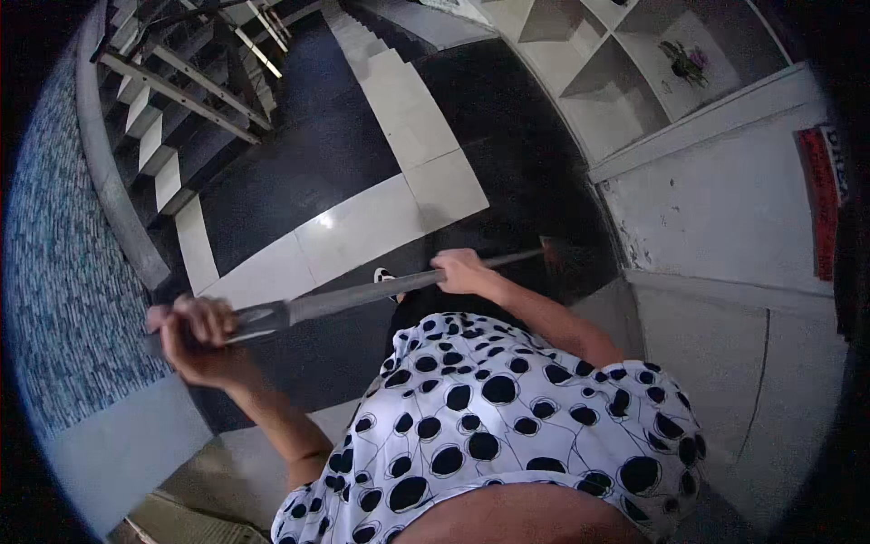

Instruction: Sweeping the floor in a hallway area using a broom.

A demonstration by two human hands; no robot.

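A long grey pole (363, 294) runs slantwise across the front of my body, over the dark and white tiled floor. My left hand (200, 333) is closed around its thicker end at the left and looks blurred. Further along, my right hand (462, 270) grips the thinner shaft. Beyond that hand the pole reaches to the right, where its far end (550, 250) shows a pale and reddish part, too dim and blurred to identify. One shoe (384, 275) is partly visible just past the pole.
Black and white stairs (160, 146) with a metal railing (183, 92) rise at the upper left, beside a blue mosaic wall (75, 251). White shelves (612, 88) with a purple-green plant item (685, 62) stand upper right. A white wall (707, 211) bounds the right side.
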